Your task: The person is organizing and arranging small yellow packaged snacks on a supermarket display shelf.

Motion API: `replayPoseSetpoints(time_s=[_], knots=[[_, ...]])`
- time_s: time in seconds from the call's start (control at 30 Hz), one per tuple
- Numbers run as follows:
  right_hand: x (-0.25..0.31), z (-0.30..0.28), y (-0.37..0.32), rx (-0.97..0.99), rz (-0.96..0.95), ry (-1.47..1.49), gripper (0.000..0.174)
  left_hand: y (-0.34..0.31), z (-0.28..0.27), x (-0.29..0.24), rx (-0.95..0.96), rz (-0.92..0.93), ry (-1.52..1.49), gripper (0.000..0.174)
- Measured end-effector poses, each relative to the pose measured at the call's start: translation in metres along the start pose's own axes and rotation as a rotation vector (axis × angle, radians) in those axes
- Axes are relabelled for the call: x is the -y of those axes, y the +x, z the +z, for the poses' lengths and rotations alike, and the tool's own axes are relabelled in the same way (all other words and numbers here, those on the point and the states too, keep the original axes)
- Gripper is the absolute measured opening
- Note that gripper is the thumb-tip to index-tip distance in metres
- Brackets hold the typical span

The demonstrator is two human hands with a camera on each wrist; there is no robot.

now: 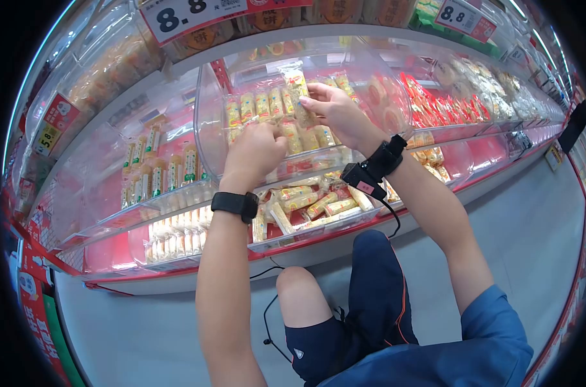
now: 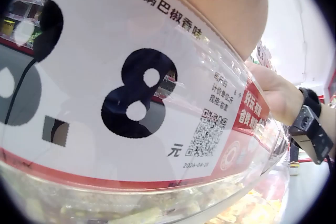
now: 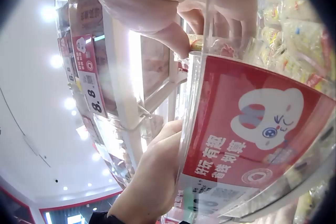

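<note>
In the head view my right hand (image 1: pixel 341 116) pinches a clear-wrapped yellow packet (image 1: pixel 295 82) between thumb and fingers, raised above a clear bin. Beside it, my left hand (image 1: pixel 257 149) reaches over the bin's front with bent fingers; its fingertips are hidden, so a hold cannot be made out. Rows of similar packets (image 1: pixel 262 103) lie in the bin under both hands. In the right wrist view my right hand (image 3: pixel 178 3) has the packet (image 3: pixel 226 47) at its fingertips behind the clear wall, with my left hand (image 3: pixel 152 174) lower down. A price label (image 2: pixel 139 92) fills much of the left wrist view.
Loose yellow packets (image 1: pixel 299 200) fill a lower bin. Upright green-and-white packets (image 1: pixel 152 174) stand at left, and red packets (image 1: pixel 441 103) lie at right. Above runs a shelf with price tags (image 1: pixel 196 16). The person's knees (image 1: pixel 296 284) are close to the lower shelf; a cable hangs from the right wrist.
</note>
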State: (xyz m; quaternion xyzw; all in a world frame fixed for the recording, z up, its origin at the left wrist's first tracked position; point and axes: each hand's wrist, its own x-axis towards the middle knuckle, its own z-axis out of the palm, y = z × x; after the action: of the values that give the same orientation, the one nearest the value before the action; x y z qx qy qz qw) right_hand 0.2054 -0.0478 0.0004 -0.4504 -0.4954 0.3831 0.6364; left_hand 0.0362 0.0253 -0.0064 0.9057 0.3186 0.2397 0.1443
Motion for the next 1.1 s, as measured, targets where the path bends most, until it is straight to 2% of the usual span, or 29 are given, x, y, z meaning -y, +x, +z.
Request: replayPoseSetpoints(time_s=[0.07,0.27,0.37,0.5,0.6,0.7,0.73,0.83,0.97,1.1], knots=[[0.006,0.003,-0.004,-0.020,0.029,0.030,0.038,-0.003,-0.006,-0.007,0.012,-0.039,0.020,0.029],[0.001,-0.007,0.003,0.036,0.174,0.041,0.041,-0.001,-0.003,-0.002,-0.002,-0.004,-0.005,0.028],[-0.010,-0.012,0.009,0.073,0.090,0.001,0.042,-0.002,-0.010,-0.009,0.101,-0.059,0.013,0.034],[-0.010,-0.004,0.004,-0.155,-0.053,-0.104,0.039,-0.001,-0.009,-0.007,0.100,-0.040,0.020,0.035],[-0.004,-0.007,0.000,-0.201,-0.153,-0.012,0.042,0.000,-0.007,-0.005,0.088,-0.031,0.029,0.035],[-0.002,-0.001,-0.002,-0.442,-0.280,0.050,0.039,-0.002,-0.007,-0.006,0.048,-0.015,0.010,0.031],[-0.003,-0.001,-0.001,-0.459,-0.287,0.058,0.034,-0.002,-0.004,-0.005,0.011,0.009,-0.001,0.029],[-0.005,-0.004,0.000,-0.334,-0.115,-0.031,0.034,-0.003,-0.002,-0.004,-0.030,0.037,-0.007,0.027],[-0.010,-0.002,0.011,-0.159,0.206,-0.184,0.033,-0.001,0.000,0.000,-0.034,0.053,-0.009,0.026],[-0.008,0.001,0.013,0.148,0.311,-0.659,0.051,-0.001,-0.002,-0.001,-0.013,0.045,-0.028,0.025]])
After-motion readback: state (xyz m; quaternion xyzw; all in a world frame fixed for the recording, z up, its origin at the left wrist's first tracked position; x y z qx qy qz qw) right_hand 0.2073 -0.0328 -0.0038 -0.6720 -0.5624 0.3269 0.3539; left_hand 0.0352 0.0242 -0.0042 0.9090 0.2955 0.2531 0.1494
